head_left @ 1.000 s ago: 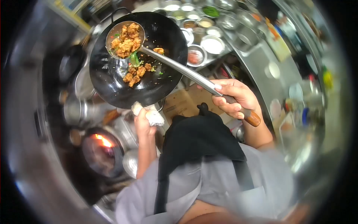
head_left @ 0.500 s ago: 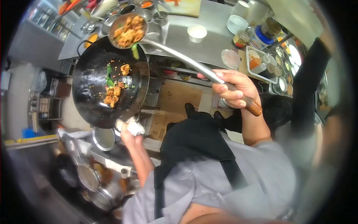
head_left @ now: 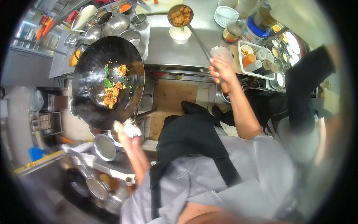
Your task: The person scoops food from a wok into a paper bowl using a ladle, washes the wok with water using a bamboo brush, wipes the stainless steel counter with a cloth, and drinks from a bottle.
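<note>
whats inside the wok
Inside the wok are several browned pieces, some green leaf and small scattered bits. The wok surface directly beneath them is covered, so anything under the pieces cannot be seen.

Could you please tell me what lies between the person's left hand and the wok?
In the head view, a white cloth lies between the left hand and the wok.

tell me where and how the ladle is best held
Probably by the handle, near its brown end, coming from the person's side, as the right hand does. The ladle's long, thin handle slants back that way, and fried pieces fill its far end, so this grip should keep fingers clear of them.
</note>
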`<state>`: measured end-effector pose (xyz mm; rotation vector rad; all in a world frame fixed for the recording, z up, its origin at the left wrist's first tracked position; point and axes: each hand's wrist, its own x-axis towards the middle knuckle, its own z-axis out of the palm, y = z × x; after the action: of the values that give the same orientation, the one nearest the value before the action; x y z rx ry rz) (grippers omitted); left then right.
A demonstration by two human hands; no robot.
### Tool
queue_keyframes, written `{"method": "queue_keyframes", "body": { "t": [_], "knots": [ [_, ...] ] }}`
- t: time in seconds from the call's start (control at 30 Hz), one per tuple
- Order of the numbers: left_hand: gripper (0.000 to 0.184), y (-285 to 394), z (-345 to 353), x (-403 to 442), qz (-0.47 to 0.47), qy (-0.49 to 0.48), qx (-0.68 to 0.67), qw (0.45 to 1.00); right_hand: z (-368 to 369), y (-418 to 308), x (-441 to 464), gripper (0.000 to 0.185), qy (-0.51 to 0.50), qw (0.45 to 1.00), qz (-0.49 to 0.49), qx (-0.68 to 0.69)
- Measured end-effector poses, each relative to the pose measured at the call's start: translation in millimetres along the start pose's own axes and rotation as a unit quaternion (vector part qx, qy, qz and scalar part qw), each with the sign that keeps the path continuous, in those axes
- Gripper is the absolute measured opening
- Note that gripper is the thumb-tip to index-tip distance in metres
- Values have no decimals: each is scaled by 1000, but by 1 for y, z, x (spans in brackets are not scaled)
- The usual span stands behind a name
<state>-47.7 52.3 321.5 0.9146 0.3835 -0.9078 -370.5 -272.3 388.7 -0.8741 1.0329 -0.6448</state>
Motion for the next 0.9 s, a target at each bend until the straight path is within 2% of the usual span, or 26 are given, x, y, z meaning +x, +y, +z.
{"method": "queue_keyframes", "body": {
  "t": [0.03, 0.2, 0.27, 0.3, 0.33, 0.37, 0.4, 0.43, 0.47, 0.53, 0.6, 0.63, 0.67, 0.73, 0.8, 0.83, 0.87, 0.9],
  "knots": [
    [15, 1, -7, 2, -15, -8, -9, 1000, -3, 17, 6, 22, 0, 1000, -2, 1],
    [17, 7, -12, -6, -20, -36, -2, 999, -9, 109, 11, 18, 77, 977, -66, -188],
    [17, 5, -11, -9, -19, -29, -5, 999, -16, 146, 14, 33, 161, 885, -192, -392],
    [16, 5, -14, -9, -26, -34, -12, 999, 4, 120, -6, 49, 154, 868, -140, -451],
    [15, 7, -15, -11, -34, -39, -18, 999, 7, 127, -10, 49, 152, 870, -136, -450],
    [13, 8, -13, -14, -20, -29, 4, 999, 8, 138, -10, 48, 172, 856, -181, -453],
    [13, 9, -16, -12, -18, -31, 5, 999, 8, 150, -5, 46, 192, 839, -228, -455],
    [12, 11, -31, 4, -9, -52, 10, 999, -5, 194, 16, 50, 203, 794, -323, -473],
    [11, 11, -38, 10, -2, -64, 11, 998, -19, 216, 25, 50, 203, 793, -327, -472],
    [11, 15, -47, 21, -1, -45, 18, 999, -31, 236, 37, 55, 208, 748, -334, -535],
    [11, 26, -58, 38, -8, -96, 38, 995, -23, 257, 47, 58, 220, 742, -317, -548],
    [12, 29, -44, 29, -10, -89, 20, 996, -22, 261, 54, 58, 224, 737, -341, -538],
    [12, 35, -53, 82, -17, -101, 23, 994, -10, 283, 89, 58, 242, 727, -366, -528],
    [13, 38, -63, 112, -17, -62, 59, 996, -1, 283, 101, 57, 241, 720, -377, -531],
    [14, 42, -78, 135, -20, -50, 60, 997, 13, 287, 99, 54, 239, 735, -384, -506],
    [14, 44, -83, 141, -23, -90, 69, 993, 20, 286, 96, 54, 239, 731, -387, -508],
    [14, 46, -88, 148, -25, -132, 79, 988, 26, 283, 95, 52, 249, 751, -348, -502],
    [15, 42, -73, 163, -22, -122, 76, 989, 25, 277, 110, 50, 266, 769, -306, -494]
  ]
}}
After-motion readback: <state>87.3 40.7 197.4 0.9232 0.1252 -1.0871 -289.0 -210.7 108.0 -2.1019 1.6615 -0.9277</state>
